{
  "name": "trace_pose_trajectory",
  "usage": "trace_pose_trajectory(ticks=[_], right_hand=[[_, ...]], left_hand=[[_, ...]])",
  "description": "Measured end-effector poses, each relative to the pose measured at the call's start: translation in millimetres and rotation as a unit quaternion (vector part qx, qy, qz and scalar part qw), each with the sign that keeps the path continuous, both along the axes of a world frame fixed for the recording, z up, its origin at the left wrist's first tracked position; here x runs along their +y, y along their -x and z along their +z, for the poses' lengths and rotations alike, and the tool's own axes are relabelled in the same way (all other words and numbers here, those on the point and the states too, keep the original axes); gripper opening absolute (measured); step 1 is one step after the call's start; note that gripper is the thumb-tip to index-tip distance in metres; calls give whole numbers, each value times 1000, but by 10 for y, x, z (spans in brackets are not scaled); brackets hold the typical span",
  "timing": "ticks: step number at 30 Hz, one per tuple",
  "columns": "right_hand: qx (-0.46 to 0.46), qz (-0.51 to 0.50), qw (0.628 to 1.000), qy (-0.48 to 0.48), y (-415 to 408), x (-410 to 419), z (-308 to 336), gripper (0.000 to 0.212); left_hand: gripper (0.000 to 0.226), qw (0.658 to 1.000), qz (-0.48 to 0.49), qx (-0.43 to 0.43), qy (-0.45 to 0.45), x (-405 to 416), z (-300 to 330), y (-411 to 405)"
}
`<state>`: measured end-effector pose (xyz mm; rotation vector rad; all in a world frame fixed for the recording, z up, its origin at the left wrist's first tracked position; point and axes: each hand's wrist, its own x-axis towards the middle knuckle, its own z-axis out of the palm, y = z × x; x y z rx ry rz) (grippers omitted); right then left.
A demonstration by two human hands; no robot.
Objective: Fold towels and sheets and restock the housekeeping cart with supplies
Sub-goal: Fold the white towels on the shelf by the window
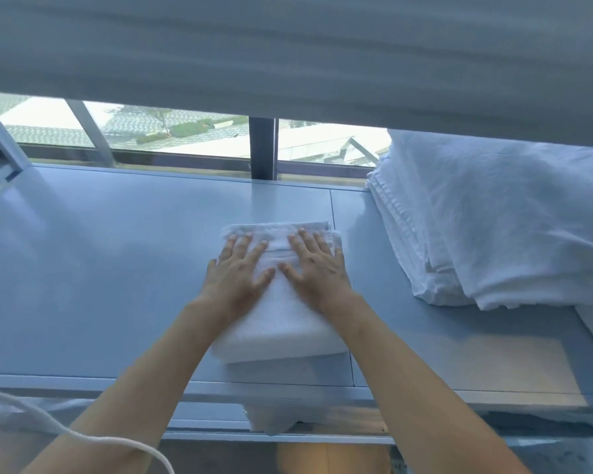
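On the pale counter (117, 268) below the window (192, 135), straight ahead of you, a folded white towel (281, 319) lies with its long side running away from you toward the glass. Your left hand (237, 271) and your right hand (317, 266) both rest flat on the far half of it, side by side, fingers straight and spread, thumbs pointing inward and nearly meeting over the middle of the towel. Neither hand grips anything; the palms press down on the cloth. The towel's near end reaches almost to the counter's front edge, between your forearms. To your right, apart from the towel, a stack of white linen (493, 227) sits on the same counter by the window. A white cord (83, 436) crosses the lower left corner, near your left arm.
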<state>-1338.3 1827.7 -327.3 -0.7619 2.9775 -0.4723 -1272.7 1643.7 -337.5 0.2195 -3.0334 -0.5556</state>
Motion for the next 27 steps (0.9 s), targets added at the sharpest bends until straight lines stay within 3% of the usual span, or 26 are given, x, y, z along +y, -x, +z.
trace_pose_trajectory(ticks=[7, 11, 14, 16, 19, 27], right_hand=[[-35, -34, 997, 53, 54, 53, -150, 66], [-92, -111, 985, 96, -32, 289, -117, 74], [-189, -135, 960, 153, -134, 499, -172, 87], [-208, -134, 953, 175, -197, 534, -199, 94], [-213, -128, 951, 182, -217, 516, -164, 104], [-249, -126, 927, 250, -347, 607, -56, 107]], left_hand=[[66, 999, 9, 11, -37, -6, -121, 22], [67, 984, 90, 43, -148, 8, -90, -272], [75, 964, 128, -17, -231, -2, -142, -486], [78, 954, 137, -48, -262, 25, -151, -526], [83, 951, 151, -61, -263, 60, -122, -506], [81, 945, 150, -49, -288, 52, -77, -649]])
